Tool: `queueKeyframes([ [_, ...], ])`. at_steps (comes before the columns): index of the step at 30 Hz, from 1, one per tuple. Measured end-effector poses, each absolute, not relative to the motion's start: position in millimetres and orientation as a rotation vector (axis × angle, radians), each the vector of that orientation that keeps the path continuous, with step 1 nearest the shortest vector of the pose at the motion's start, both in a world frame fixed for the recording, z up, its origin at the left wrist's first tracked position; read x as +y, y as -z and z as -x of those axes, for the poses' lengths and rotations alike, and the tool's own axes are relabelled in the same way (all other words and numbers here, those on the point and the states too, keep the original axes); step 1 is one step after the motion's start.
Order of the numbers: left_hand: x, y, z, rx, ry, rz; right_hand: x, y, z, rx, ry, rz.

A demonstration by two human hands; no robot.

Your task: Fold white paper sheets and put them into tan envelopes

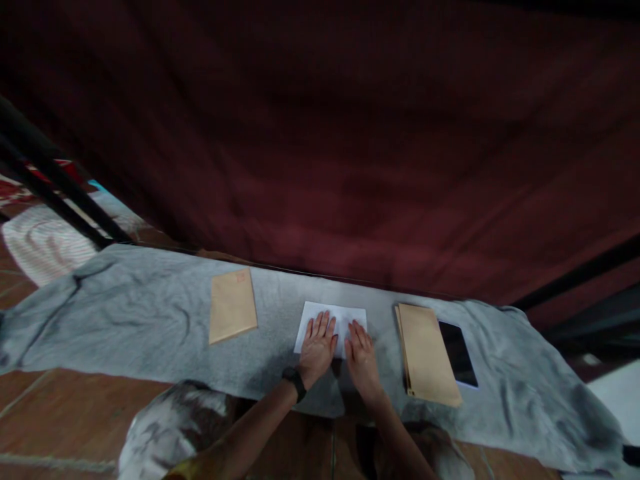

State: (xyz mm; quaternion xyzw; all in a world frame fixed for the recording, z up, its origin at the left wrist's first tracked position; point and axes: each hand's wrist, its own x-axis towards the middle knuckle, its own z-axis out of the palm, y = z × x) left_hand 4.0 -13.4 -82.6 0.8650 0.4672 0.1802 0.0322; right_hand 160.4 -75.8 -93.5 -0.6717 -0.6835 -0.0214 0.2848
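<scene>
A white sheet of paper [341, 311] lies flat on the grey cloth in front of me. My left hand [319, 343] rests palm down on its left half, fingers stretched forward and a dark watch on the wrist. On the right half my right hand [361, 353] also presses flat, its fingers extended and close to the sheet's right edge. Neither hand grips anything. To the left of the paper is a brown envelope [233, 305] with a small reddish mark near its top. A stack of brown envelopes [431, 355] lies to the right.
Partly under the right-hand stack is a dark-screened phone or tablet [459, 355]. The grey cloth [150, 307] covers a long low surface. Behind it hangs a dark red curtain [320, 167]. Dark metal bars [65, 190] stand at the left, above striped fabric [47, 240]. Tiled floor [75, 420] shows below.
</scene>
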Motion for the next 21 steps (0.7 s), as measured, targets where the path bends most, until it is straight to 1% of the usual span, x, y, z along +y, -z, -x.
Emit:
queueKeyframes([
  [3,-11,91,-12,1.44,-0.47,-2.683,-60,94,-140,-1.981,0.041,1.716],
  [7,-1,95,3,1.462,-0.528,-2.674,-47,95,-129,-1.931,0.061,1.88],
  [16,3,92,43,1.708,-0.699,-2.5,-47,103,-140,-1.815,0.252,1.976],
  [21,0,88,48,1.738,-0.685,-2.483,-55,109,-160,-1.723,0.345,2.034],
])
